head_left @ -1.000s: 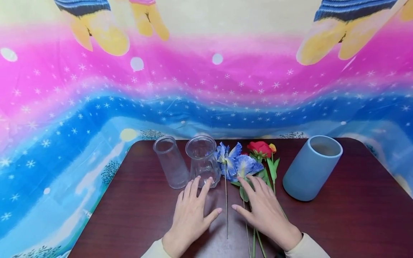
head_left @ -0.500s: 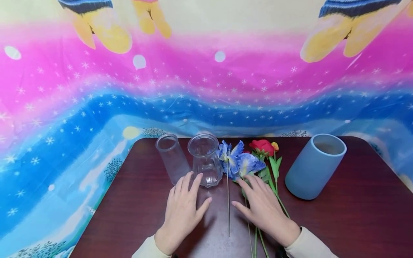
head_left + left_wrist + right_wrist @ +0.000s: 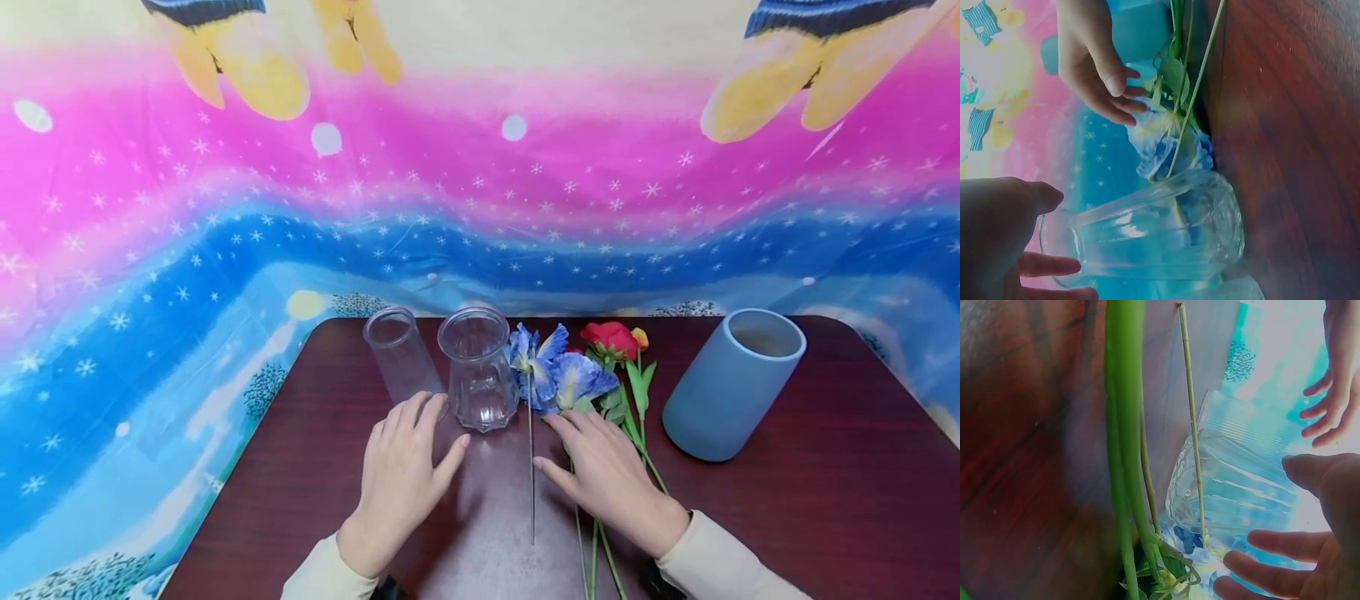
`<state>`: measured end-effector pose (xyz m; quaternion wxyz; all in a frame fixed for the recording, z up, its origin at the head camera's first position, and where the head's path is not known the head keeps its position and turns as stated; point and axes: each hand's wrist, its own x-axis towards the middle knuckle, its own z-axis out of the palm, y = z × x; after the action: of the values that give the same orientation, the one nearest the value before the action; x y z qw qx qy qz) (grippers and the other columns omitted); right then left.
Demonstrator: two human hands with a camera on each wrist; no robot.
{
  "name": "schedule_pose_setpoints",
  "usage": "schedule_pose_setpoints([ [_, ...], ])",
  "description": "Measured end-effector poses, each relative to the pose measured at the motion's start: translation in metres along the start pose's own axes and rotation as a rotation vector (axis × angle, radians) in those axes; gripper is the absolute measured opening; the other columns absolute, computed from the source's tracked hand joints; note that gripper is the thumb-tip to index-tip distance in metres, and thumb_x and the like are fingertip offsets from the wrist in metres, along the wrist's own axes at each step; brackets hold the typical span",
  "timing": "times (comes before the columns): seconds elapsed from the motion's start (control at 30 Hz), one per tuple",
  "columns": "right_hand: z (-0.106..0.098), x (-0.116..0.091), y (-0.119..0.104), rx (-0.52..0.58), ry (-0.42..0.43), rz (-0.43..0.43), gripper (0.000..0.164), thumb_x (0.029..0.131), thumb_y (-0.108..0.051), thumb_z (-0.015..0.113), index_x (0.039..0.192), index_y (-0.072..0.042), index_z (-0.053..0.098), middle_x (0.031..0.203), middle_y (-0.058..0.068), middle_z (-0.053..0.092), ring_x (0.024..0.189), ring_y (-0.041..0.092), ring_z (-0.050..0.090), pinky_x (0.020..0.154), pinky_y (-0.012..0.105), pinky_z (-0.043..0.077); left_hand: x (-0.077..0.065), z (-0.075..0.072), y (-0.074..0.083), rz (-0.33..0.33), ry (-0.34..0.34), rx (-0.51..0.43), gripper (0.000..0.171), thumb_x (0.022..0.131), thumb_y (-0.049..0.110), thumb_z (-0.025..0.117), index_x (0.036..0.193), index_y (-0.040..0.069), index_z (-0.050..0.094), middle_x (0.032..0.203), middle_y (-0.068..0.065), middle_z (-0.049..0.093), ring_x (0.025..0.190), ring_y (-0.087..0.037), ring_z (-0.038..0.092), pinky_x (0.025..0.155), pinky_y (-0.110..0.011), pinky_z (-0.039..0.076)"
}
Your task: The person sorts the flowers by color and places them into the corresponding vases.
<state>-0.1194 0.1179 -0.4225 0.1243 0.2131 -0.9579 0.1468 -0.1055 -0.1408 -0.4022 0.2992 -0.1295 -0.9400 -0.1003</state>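
Observation:
In the head view my left hand (image 3: 405, 471) is held over the table with fingers spread. Its fingertips overlap the lower part of a narrow clear glass vase (image 3: 397, 354). Beside that vase stands a flared clear glass vase (image 3: 480, 387), seen also past my left fingers (image 3: 1050, 262) in the left wrist view. My right hand (image 3: 611, 479) hovers above the flower stems, its fingers loosely bent and holding nothing. Blue flowers (image 3: 573, 382) lie just beyond its fingertips, with a red flower (image 3: 609, 340) behind. Part of the stems is hidden under this hand.
To the right stands a tall blue-grey vase (image 3: 731, 396). A small yellow-orange flower (image 3: 640, 338) lies next to the red one. The dark reddish table (image 3: 817, 517) meets a patterned cloth backdrop (image 3: 480, 208) at its far edge.
My left hand has moved to the left and nearer to me, away from the flared vase. My right hand has barely shifted. Vases and flowers stay in place; the head view has shifted slightly.

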Motion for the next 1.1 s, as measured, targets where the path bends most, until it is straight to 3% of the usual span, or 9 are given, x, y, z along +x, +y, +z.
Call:
schedule_pose_setpoints([
  [0.17,0.001,0.004,0.001,0.0,-0.012,-0.002,0.054,0.088,-0.049,0.075,0.125,-0.011,0.069,0.112,0.007,0.073,0.106,0.026,0.069,0.091,0.046,0.056,0.004,-0.004,-0.008,-0.008,0.052,-0.015,0.047,0.083,0.041,0.078,0.119,0.012,0.069,0.113,-0.008,0.07,0.102,-0.029,0.068,0.078,-0.046,0.055],
  [0.6,0.001,0.013,0.001,0.057,-0.059,0.016,0.048,0.087,-0.043,0.077,0.121,-0.009,0.07,0.113,0.008,0.073,0.106,0.027,0.07,0.085,0.047,0.058,0.015,-0.015,-0.028,-0.025,0.118,-0.042,0.038,0.085,0.036,0.076,0.111,0.009,0.071,0.104,-0.01,0.073,0.093,-0.031,0.07,0.074,-0.046,0.055],
  [1.1,0.008,0.024,-0.001,0.066,-0.084,0.009,0.046,0.089,-0.042,0.075,0.119,-0.008,0.071,0.111,0.008,0.075,0.106,0.028,0.07,0.094,0.052,0.052,0.024,-0.032,-0.053,-0.156,0.138,-0.075,0.035,0.088,0.034,0.076,0.11,0.008,0.072,0.104,-0.013,0.074,0.086,-0.033,0.068,0.068,-0.047,0.054],
])
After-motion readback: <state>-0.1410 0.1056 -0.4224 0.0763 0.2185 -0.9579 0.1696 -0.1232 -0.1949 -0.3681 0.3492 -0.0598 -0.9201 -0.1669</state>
